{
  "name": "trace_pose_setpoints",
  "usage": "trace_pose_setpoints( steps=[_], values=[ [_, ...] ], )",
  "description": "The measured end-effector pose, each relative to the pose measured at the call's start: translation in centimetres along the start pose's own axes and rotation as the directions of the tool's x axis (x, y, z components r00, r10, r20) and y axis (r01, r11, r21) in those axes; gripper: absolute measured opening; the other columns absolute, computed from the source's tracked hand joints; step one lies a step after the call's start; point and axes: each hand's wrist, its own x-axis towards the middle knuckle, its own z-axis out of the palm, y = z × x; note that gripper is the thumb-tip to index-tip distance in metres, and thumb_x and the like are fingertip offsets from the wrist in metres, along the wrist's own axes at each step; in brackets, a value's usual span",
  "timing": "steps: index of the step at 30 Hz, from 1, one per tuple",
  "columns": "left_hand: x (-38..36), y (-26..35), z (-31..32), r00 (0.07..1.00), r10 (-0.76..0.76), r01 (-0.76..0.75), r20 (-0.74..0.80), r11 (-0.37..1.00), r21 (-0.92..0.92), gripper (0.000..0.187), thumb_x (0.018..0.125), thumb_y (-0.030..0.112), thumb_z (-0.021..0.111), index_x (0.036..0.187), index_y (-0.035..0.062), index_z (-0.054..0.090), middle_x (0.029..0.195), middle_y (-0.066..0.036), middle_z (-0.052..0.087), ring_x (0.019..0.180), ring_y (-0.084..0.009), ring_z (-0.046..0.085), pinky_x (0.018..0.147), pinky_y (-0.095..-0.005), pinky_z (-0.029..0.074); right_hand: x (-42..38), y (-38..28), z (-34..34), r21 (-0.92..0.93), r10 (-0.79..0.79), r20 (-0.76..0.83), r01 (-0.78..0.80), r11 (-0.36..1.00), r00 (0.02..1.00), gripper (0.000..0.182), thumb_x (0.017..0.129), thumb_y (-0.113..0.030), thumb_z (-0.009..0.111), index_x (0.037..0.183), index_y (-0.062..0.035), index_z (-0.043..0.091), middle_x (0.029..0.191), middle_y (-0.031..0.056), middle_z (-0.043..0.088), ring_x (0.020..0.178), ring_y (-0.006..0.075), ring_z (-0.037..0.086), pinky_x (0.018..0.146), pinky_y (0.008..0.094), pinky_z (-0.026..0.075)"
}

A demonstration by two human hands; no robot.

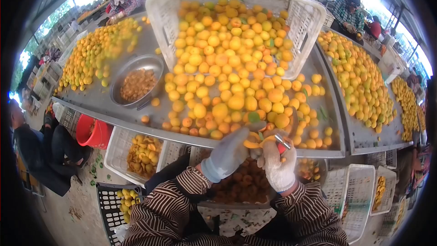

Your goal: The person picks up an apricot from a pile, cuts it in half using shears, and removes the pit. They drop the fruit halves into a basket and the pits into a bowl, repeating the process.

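Note:
My left hand (230, 152), in a grey-blue glove, is closed around a cut-open apricot (251, 144) at the table's front edge. Close against it, my right hand (278, 166) in a white knit glove grips a small knife with a shiny metal handle (282, 141) and a bit of red. What looks like its curved blade (294, 122) points up, partly blurred. Just beyond both hands, loose apricots (236, 101) spill from a tipped white crate (302, 54) onto the metal table (157, 117).
A metal bowl of apricot pits (136, 84) sits left on the table. Below are a red bucket (93, 131), a white crate of apricot halves (144, 155) and a container of brownish pieces (241, 182) beneath my hands. Other people work at the far side and left.

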Motion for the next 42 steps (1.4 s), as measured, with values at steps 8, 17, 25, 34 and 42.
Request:
trace_pose_setpoints(
  steps=[8,17,25,34,42],
  values=[
    [0.3,1.8,-0.6,0.990,0.018,-0.057,-0.141,0.959,-0.279,0.052,0.104,0.045,0.036,0.125,0.0015,0.055,0.083,-0.007,0.056,0.077,-0.0147,0.049,0.073,-0.0321,0.043,-1.3,2.0,-0.7,-0.058,-0.146,0.004,0.146,0.988,0.989,0.025,0.088,-0.008,0.067,0.108,-0.0004,0.054,0.085,0.0076,0.063,0.062,0.0130,0.061,0.055,0.0252,0.050],
    [0.4,1.6,-0.6,0.961,-0.118,0.144,-0.252,0.986,0.088,0.070,0.103,0.057,0.026,0.114,-0.0025,0.062,0.068,-0.005,0.054,0.061,-0.0134,0.049,0.063,-0.0243,0.044,-1.8,-2.0,-0.8,-0.078,-0.074,0.087,0.080,0.994,0.993,0.025,0.085,-0.012,0.070,0.106,0.0011,0.063,0.079,0.0047,0.066,0.058,0.0104,0.058,0.054,0.0234,0.046],
    [-0.5,-0.6,1.4,0.975,-0.214,0.221,-0.057,0.917,0.332,0.055,0.101,0.054,0.039,0.090,0.0044,0.060,0.072,-0.003,0.060,0.063,-0.0096,0.058,0.059,-0.0228,0.051,2.0,-1.0,-1.3,0.768,-0.211,-0.085,0.199,0.609,0.974,0.014,0.099,-0.017,0.054,0.097,-0.0036,0.056,0.071,0.0038,0.053,0.057,0.0149,0.051,0.050,0.0288,0.042],
    [-1.0,-1.4,3.0,0.976,-0.180,0.209,-0.126,0.937,0.280,0.057,0.103,0.054,0.033,0.090,0.0029,0.056,0.068,-0.003,0.055,0.063,-0.0108,0.053,0.057,-0.0255,0.043,1.7,-1.6,0.4,0.618,-0.117,-0.098,0.152,0.771,0.988,0.020,0.101,-0.020,0.051,0.084,-0.0098,0.052,0.063,0.0003,0.045,0.052,0.0118,0.043,0.046,0.0263,0.035],
    [-0.7,-1.4,2.4,0.923,-0.384,0.379,-0.025,0.918,-0.116,0.051,0.103,0.052,0.037,0.106,0.0044,0.055,0.078,-0.004,0.057,0.065,-0.0115,0.055,0.059,-0.0270,0.050,2.0,-1.5,0.3,0.812,0.019,-0.056,0.035,0.582,0.998,0.029,0.101,-0.024,0.052,0.074,-0.0134,0.046,0.058,-0.0026,0.040,0.048,0.0120,0.038,0.043,0.0271,0.030]
  ],
)
